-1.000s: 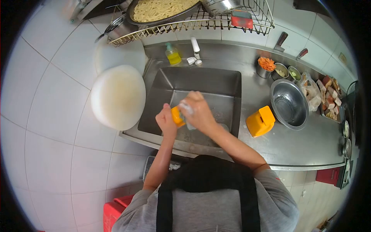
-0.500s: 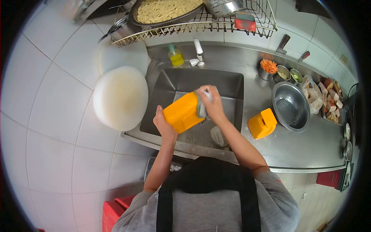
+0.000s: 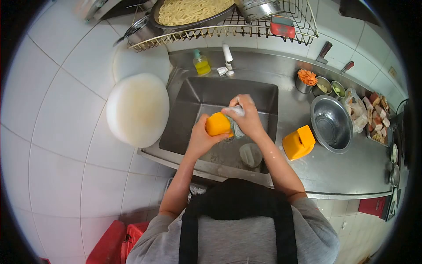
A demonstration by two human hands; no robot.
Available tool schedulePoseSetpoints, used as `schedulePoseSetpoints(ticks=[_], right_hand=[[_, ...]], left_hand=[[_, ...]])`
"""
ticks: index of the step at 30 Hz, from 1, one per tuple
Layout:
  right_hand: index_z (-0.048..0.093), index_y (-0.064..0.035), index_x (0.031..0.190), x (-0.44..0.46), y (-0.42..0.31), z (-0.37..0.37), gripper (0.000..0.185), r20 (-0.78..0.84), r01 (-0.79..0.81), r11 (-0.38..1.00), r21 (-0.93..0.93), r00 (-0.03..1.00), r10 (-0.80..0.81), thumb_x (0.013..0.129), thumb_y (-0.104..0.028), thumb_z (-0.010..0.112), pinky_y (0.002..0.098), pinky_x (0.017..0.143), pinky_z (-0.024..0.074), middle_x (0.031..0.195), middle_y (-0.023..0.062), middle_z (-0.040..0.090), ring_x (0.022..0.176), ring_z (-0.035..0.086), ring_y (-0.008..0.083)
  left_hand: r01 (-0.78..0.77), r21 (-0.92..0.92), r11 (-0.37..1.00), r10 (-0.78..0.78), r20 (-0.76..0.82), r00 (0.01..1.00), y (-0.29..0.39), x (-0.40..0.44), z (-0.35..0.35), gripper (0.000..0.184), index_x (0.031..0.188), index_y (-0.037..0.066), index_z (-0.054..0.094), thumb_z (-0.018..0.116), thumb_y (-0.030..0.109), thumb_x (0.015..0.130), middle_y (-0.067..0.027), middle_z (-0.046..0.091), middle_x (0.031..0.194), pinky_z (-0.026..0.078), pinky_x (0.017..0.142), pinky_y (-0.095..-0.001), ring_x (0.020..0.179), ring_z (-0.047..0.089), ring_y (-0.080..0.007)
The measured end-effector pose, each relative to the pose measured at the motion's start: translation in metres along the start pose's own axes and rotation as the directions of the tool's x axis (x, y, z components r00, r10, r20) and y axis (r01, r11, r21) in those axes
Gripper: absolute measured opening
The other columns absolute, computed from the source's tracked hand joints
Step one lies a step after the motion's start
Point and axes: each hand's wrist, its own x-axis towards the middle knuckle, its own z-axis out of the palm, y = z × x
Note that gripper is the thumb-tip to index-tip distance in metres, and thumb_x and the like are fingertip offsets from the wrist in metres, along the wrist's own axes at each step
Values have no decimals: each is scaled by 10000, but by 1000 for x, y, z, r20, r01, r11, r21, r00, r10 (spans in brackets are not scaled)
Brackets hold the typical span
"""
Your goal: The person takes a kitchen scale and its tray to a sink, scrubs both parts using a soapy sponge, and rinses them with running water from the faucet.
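Yellow container — sidelong before, now nearly end-on between the hands.

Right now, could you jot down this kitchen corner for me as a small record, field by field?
Place: over a steel sink
Left hand: grips a yellow container
Right hand: holds a grey-green cloth against that container
In the sink: a translucent tub
Right counter: a second yellow container, a metal bowl, shredded carrot in a cup
Behind the sink: a white faucet, a bottle of yellow liquid
Overhead: noodles in a pan
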Motion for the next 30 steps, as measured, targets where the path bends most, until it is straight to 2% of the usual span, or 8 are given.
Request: schedulePoseSetpoints(ticks=[2, 9, 11, 14, 17, 21, 24, 30], right_hand=[[658, -73, 880, -4, 0, 5, 243, -236, 223, 913, -341, 920, -313, 745, -211, 805, 378, 791, 445, 815, 89, 552, 860, 553, 251], [683, -60, 792, -25, -20, 40, 179, -140, 287, 955, -71, 946, -294, 714, -175, 796, 396, 754, 457, 837, 107, 570, 854, 568, 293], [676, -52, 805, -5, 5, 19, 187, -54, 125, 991, -40, 990, -127, 724, -166, 800, 383, 745, 465, 829, 106, 571, 837, 580, 282], [680, -46, 820, -4, 20, 20, 186, -16, 135, 990, -37, 991, -135, 751, -180, 791, 362, 698, 474, 829, 117, 581, 778, 594, 275], [704, -43, 828, -24, -8, 31, 174, -49, 282, 959, -22, 958, -283, 772, -190, 777, 350, 682, 477, 837, 121, 590, 770, 602, 267], [686, -35, 841, -3, 36, 5, 194, -1, -114, 993, 18, 993, 114, 756, -174, 792, 353, 744, 469, 833, 96, 579, 831, 586, 242], [714, -66, 801, -25, 14, 27, 152, -120, 288, 958, 0, 951, -286, 734, -179, 790, 361, 726, 488, 771, 110, 595, 803, 598, 268], [710, -77, 791, -16, 32, 12, 140, -78, 107, 994, 2, 991, -106, 749, -195, 773, 375, 722, 475, 833, 94, 597, 803, 582, 278]], left_hand=[[13, -226, 974, -33, -81, 996, -6, -2, 11, 513, 946, 38, 501, 882, 223, 658, -55, 588, 811, 482, 683, -293, 774, 584, -118], [-87, 111, 990, 111, -236, 965, -7, 0, 19, 313, 807, 29, 551, 810, 151, 678, -120, 603, 723, 476, 613, -339, 638, 604, -232], [-120, 79, 990, 137, -268, 953, -5, -9, 19, 303, 803, 32, 563, 806, 146, 662, -130, 606, 721, 475, 610, -341, 633, 606, -253], [-125, 68, 990, 138, -238, 961, -5, -12, 21, 285, 812, 28, 569, 810, 128, 698, -41, 608, 702, 469, 606, -272, 648, 560, -90], [-126, 109, 986, 148, -225, 963, -13, -11, 21, 312, 824, 27, 584, 841, 153, 700, -37, 619, 718, 476, 611, -260, 669, 578, -77], [-145, 20, 989, 146, -193, 970, 4, -23, 18, 345, 829, 18, 593, 863, 190, 700, -29, 616, 720, 478, 609, -255, 682, 586, -72], [-160, -15, 987, 153, -210, 966, 1, -18, 23, 340, 825, 22, 597, 860, 198, 700, -45, 620, 712, 481, 601, -268, 666, 599, -93], [-151, 0, 989, 147, -235, 961, -1, -22, 25, 333, 828, 31, 604, 849, 211, 693, -80, 628, 691, 487, 595, -295, 624, 612, -138]])
